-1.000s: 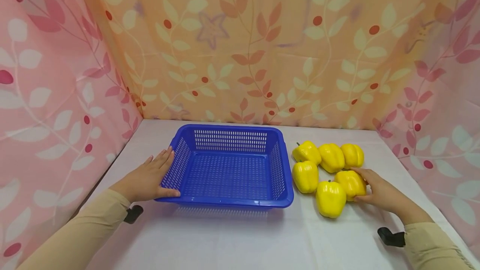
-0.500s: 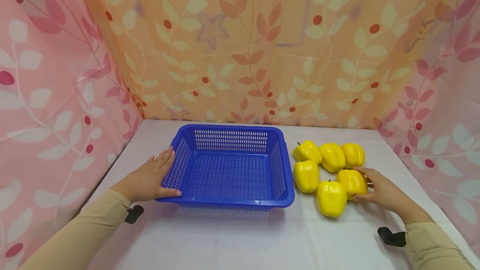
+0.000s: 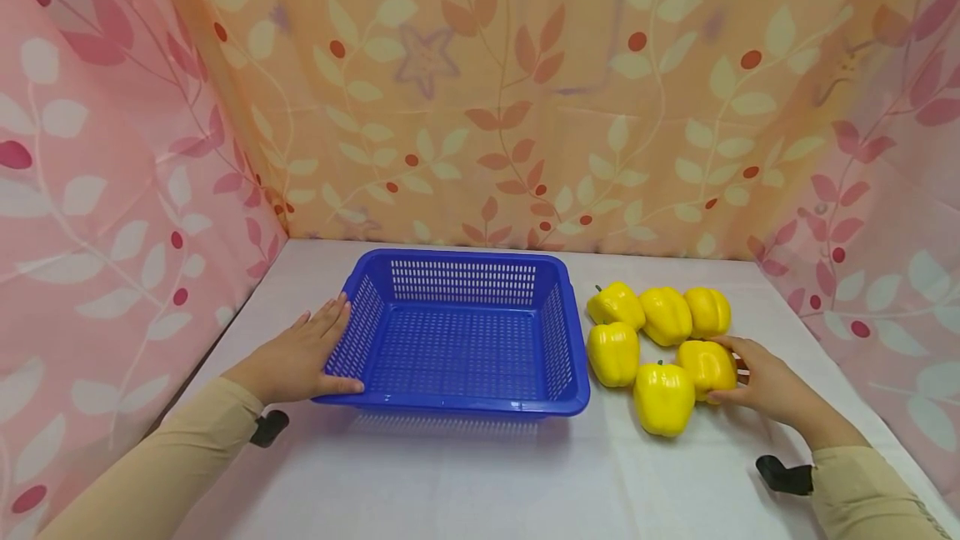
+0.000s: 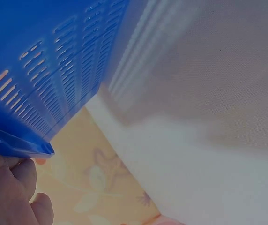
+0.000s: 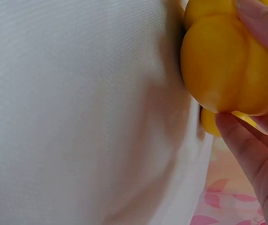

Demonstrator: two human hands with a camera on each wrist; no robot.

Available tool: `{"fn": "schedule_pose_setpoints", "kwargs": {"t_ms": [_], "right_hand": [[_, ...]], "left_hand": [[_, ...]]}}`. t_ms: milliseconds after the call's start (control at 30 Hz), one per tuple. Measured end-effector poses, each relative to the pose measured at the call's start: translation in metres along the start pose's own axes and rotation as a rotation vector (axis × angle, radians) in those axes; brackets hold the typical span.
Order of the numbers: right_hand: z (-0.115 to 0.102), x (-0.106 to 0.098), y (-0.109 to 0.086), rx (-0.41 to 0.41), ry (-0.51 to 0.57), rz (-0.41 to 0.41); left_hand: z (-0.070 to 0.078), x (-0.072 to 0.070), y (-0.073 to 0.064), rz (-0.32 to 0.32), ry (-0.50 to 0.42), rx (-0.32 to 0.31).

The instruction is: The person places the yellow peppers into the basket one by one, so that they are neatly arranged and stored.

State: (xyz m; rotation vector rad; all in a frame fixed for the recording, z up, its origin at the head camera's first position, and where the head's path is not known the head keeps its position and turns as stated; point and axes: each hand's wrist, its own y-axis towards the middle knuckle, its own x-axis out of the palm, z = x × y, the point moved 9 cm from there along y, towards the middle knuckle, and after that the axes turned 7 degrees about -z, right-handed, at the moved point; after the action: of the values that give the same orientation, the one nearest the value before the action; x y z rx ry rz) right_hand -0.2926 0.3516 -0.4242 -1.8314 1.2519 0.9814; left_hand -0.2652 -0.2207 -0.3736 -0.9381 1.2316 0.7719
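Observation:
A blue plastic basket (image 3: 457, 357) with slotted sides stands on the white cloth. My left hand (image 3: 296, 357) lies along its left rim, fingers straight and spread, the thumb on the near left corner. Seen from the left wrist, fingers (image 4: 24, 178) show just below the rim. Right of the basket sits a cluster of several yellow bell peppers. My right hand (image 3: 765, 386) holds the near right pepper (image 3: 705, 367) from its right side, thumb in front and fingers behind. The right wrist view shows this pepper's lobed surface (image 5: 223, 65) between thumb and fingertips.
Another yellow pepper (image 3: 663, 400) is close in front of the held one, and one (image 3: 613, 354) sits near the basket's right side. Patterned curtains (image 3: 487, 107) enclose the back and both sides of the white-covered table (image 3: 465, 482).

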Motion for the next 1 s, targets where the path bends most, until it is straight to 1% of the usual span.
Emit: {"fn": "schedule_pose_setpoints", "kwargs": {"t_ms": [300,500,700,833,1000], "right_hand": [[0.001,0.0,-0.002,0.011,0.014,-0.008],[0.0,-0.005,-0.003,0.034,-0.014,-0.012],[-0.006,-0.015,-0.001,0.015,0.013,-0.007],[-0.012,-0.024,0.001,-0.004,0.011,0.005],[-0.018,-0.037,0.002,-0.006,-0.001,0.014]], "left_hand": [[0.001,0.001,0.0,0.009,0.006,0.011],[0.003,0.0,0.0,0.009,0.005,0.016],[0.004,-0.004,0.0,0.019,0.0,0.023],[0.002,-0.004,0.0,0.004,-0.001,0.011],[0.001,-0.004,0.001,-0.008,-0.012,0.004]]}}
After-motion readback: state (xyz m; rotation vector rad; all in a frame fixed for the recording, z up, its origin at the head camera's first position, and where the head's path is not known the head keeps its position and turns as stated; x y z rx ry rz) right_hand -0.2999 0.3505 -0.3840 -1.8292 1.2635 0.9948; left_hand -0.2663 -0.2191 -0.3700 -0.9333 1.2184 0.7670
